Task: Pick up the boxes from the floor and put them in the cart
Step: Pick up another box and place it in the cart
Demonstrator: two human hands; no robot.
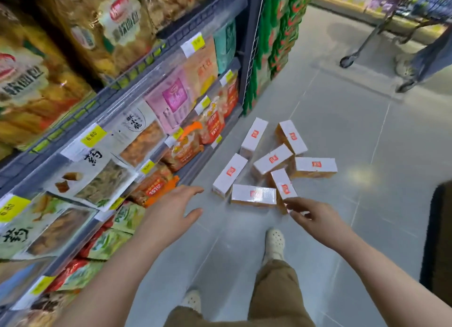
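boxes [274,159] lie scattered on the floor [367,131] just ahead of both sets of fingertips, seven in a loose heap by the foot of the shelf [122,101]; right hand [315,219] is nearer, its loosely curled fingers touching or almost touching the near end of one box [283,184], which runs lengthwise away from them; whether it grips yet i cannot tell; left hand [171,211] hovers spread and empty, the closest box [230,175] just beyond it and to its right, long axis pointing away; no cart basket plainly shows.
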